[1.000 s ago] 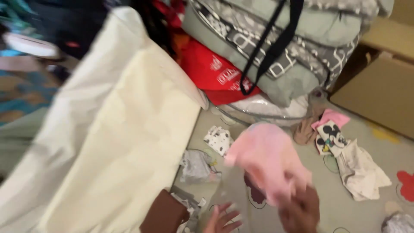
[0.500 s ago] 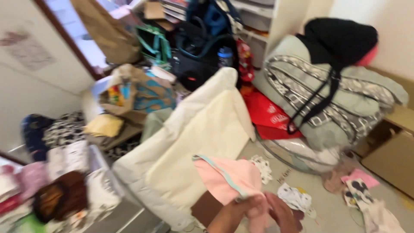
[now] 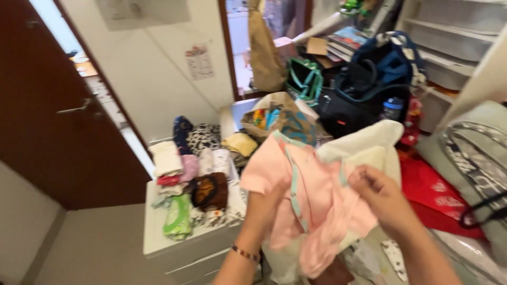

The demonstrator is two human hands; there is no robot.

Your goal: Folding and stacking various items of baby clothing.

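Observation:
I hold a small pink garment (image 3: 311, 206) with a pale green trim strip up in front of me. My left hand (image 3: 264, 208), a bead bracelet on its wrist, grips the garment's left side from underneath. My right hand (image 3: 383, 198) pinches its right side near the top. Behind the garment lies a cream cushion or folded blanket (image 3: 369, 148).
A low white drawer unit (image 3: 185, 245) on the left carries several folded small clothes, among them a brown piece (image 3: 210, 191) and a green one (image 3: 178, 216). A dark brown door (image 3: 58, 116) stands at left. Bags (image 3: 364, 89), a red bag (image 3: 438, 198) and shelves crowd the right.
My view has swung left and up, from the floor with scattered clothes to the drawer unit and door. The pink garment has been lifted and spread between both hands.

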